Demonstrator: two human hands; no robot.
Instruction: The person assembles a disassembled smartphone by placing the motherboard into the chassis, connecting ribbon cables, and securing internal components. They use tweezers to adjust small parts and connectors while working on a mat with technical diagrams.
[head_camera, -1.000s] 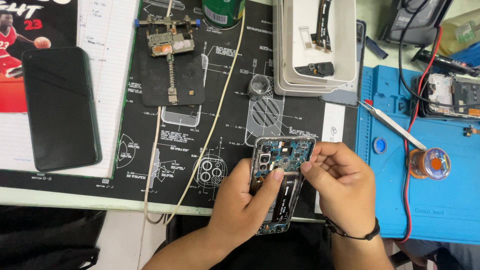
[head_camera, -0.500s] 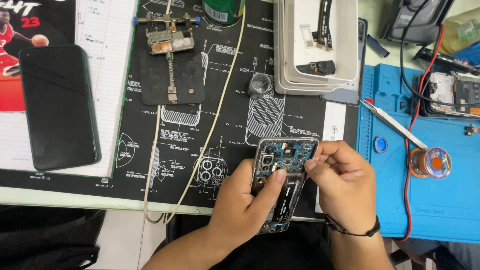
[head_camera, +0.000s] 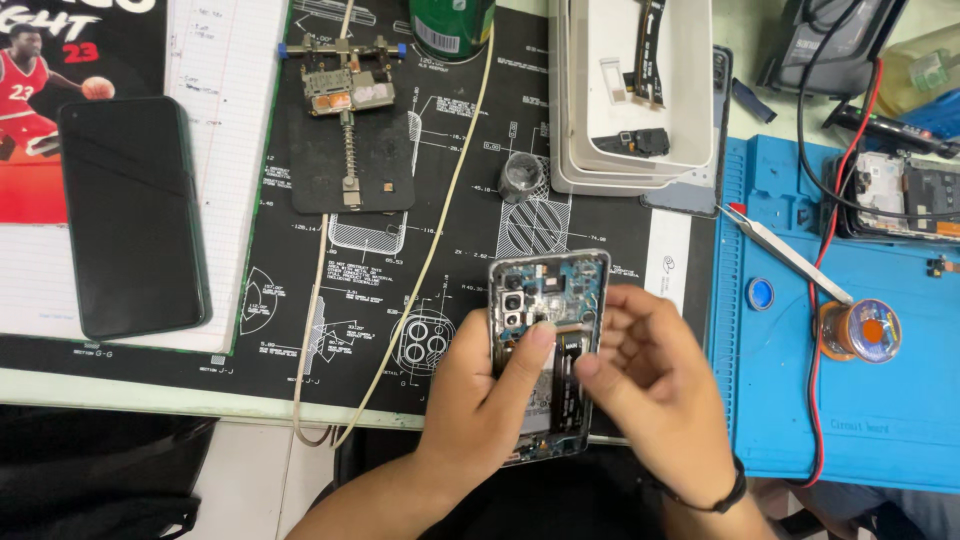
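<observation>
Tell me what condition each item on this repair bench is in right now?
Opened phone: back off, circuit boards exposed, held upright in both hands.
Left hand: gripping the phone, thumb pressed on its inside.
Right hand: fingertips at the phone's right edge.
Black phone: flat, screen dark.
Tweezers: lying unused on blue mat.
White tray: holding small parts.

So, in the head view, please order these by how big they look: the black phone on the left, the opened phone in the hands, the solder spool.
1. Black phone, largest.
2. Opened phone, slightly smaller, though partly covered by the hands and nearer the camera.
3. Solder spool, clearly smallest.
</observation>
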